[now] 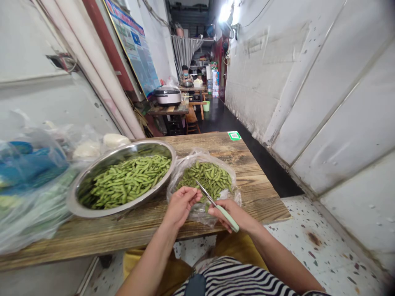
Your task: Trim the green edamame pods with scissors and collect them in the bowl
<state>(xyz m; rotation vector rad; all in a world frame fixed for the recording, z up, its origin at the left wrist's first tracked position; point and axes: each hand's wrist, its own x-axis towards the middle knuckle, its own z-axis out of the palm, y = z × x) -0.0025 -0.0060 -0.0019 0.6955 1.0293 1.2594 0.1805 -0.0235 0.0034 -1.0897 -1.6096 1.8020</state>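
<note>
Weathered brown plank counter (253, 176) in front of us, and taking centre stage is a big round stainless-steel bowl (138, 145), heaped with green edamame pods (126, 181)! Just right of the bowl, a crumpled clear plastic bag (188, 162) of more pods (206, 179) slumps on the boards. Beyond the bowl and off to its right, a small green-edged square QR sticker (234, 135) sits at the far edge, while bulging clear plastic bags of blue and green goods (33, 176) crowd in on the bowl's left.
</note>
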